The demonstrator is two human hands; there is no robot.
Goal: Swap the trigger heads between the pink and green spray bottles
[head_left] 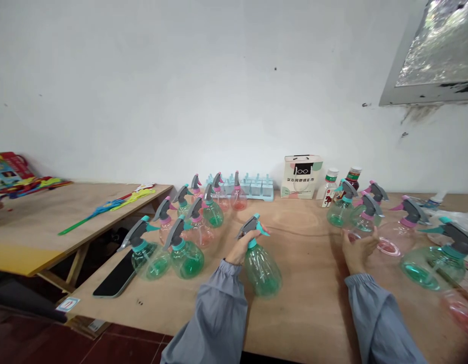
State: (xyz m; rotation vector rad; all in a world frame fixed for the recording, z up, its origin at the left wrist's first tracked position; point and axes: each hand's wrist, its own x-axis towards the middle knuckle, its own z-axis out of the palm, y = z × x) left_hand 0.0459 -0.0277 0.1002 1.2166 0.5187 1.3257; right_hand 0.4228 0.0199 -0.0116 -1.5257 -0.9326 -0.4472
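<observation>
My left hand (pixel 241 247) is closed round the neck of a clear green spray bottle (pixel 263 273) with a grey and turquoise trigger head, upright just above or on the table. My right hand (pixel 359 250) is curled round the lower body of a clear spray bottle with a grey and pink head (pixel 370 205), thumb and fingers on either side. Left of my left hand stand several green and pink spray bottles, among them a green spray bottle (pixel 187 262). More stand by my right hand, including a pink spray bottle (pixel 403 227) and a green spray bottle (pixel 433 265).
A black phone (pixel 114 278) lies at the wooden table's left edge. Along the wall are a pale blue ice-pop mould (pixel 256 189), a paper bag (pixel 300 177) and bottles with white caps (pixel 328 187). Across a gap, another table (pixel 48 217) holds colourful items; part of another person's hand shows there.
</observation>
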